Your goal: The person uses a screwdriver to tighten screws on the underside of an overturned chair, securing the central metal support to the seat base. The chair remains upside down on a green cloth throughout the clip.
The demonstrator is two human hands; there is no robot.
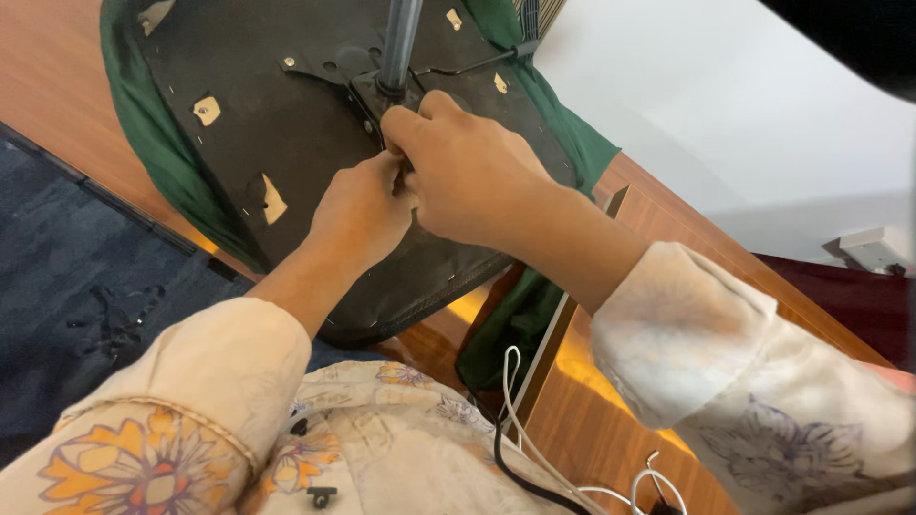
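I see an upturned chair seat [286,143] lying on the wooden table [611,420], its black underside facing me and green fabric wrapped round the rim. A grey column [399,43] rises from a dark metal plate [367,95] at its centre. I judge the seat bulky and fairly heavy, stiff across the base but soft at the padded edge; the plate and column look like the firm places to grip, and the small part at the plate is likely slippery.

My left hand [358,215] is curled, its fingertips pinched at the plate's edge. My right hand [468,172] arches over it, fingers pressed together on the same spot, wrist bent down. What they pinch is hidden. White and black cables [515,448] lie near my lap.
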